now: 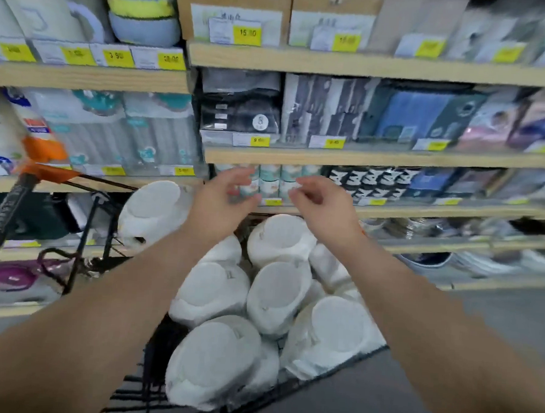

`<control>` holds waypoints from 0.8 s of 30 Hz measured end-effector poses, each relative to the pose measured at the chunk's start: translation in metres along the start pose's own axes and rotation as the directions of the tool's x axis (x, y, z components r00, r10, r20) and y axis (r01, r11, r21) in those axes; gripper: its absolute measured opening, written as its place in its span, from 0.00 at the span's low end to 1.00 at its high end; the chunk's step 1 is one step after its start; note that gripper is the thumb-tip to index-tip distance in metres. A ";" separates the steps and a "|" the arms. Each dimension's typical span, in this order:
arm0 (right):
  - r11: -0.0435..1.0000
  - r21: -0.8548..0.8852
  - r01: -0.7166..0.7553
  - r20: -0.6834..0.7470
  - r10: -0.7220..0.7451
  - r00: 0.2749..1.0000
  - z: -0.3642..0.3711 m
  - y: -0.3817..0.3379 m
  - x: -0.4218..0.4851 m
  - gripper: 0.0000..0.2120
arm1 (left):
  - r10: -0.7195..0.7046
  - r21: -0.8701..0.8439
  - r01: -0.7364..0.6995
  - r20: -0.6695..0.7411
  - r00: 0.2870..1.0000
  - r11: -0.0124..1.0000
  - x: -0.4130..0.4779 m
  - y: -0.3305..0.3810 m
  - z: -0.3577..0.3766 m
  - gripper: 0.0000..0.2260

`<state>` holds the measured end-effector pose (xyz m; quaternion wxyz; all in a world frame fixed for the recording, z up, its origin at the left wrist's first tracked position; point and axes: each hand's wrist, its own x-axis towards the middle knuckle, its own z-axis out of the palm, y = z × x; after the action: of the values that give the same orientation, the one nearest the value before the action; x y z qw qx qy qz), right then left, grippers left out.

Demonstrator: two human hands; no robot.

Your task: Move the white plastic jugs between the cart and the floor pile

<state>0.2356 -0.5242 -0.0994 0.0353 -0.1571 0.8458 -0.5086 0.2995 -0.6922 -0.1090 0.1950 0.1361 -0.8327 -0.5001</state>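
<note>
Both arms reach forward over a black wire cart [149,370] piled with several white wrapped round packs [276,295]. My left hand [224,200] hovers with loosely curled fingers and holds nothing. My right hand [321,205] is beside it, fingers also relaxed and empty. Both hands are in front of a shelf row of small white-and-teal cans [279,181]. They are blurred by motion, and I cannot tell whether the fingertips touch the cans.
Wooden shelves [367,64] with yellow price tags [247,33] fill the view, holding boxed goods, dark folded textiles [238,109] and patterned packs. A dark cart handle [2,220] with an orange part stands at the left. Grey floor [496,316] shows at the right.
</note>
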 end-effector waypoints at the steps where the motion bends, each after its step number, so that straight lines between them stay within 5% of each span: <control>1: 1.000 -0.003 0.016 -0.041 -0.016 0.999 -0.027 0.006 -0.005 0.14 | 0.033 -0.003 -0.033 0.043 0.999 0.999 -0.001 0.017 0.021 0.19; 8: 0.988 -0.148 -0.048 -0.254 0.009 0.967 -0.224 0.077 -0.057 0.15 | 0.242 -0.128 -0.212 0.311 0.919 0.969 -0.017 0.128 0.193 0.13; 16: 0.956 -0.117 -0.270 -0.527 0.171 0.833 -0.394 0.161 -0.114 0.13 | 0.388 -0.300 -0.253 0.600 0.700 0.920 -0.054 0.225 0.384 0.13; 24: 0.912 -0.041 -0.409 -0.696 0.268 0.666 -0.534 0.258 -0.109 0.09 | 0.487 -0.411 -0.263 0.717 0.498 0.873 -0.046 0.292 0.571 0.10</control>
<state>0.1626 0.0745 -0.0787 -0.1959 0.1963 0.8591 -0.4301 0.0682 -0.0925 -0.1007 -0.0817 -0.3154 -0.7686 -0.5505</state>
